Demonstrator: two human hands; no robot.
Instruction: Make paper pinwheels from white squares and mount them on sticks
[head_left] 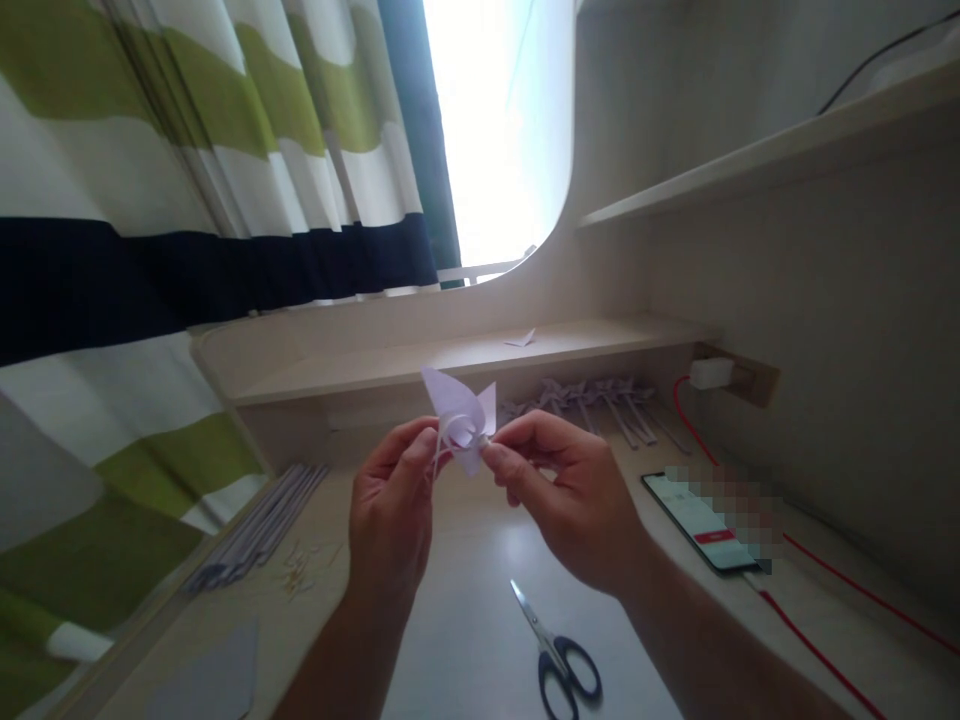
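Between my two hands, above the desk, is a pale lilac paper pinwheel with curled blades. My left hand pinches its left side with thumb and forefinger. At its centre, my right hand has thumb and fingertips closed on the pinwheel, by a small pale spot there; what that spot is I cannot make out. Black-handled scissors lie on the desk below the hands, blades pointing away and slightly left.
Rolled paper sticks lie at the left, near small scattered bits and paper sheets. Finished pinwheels rest under the shelf; a folded paper piece sits on it. A phone with red cable lies right.
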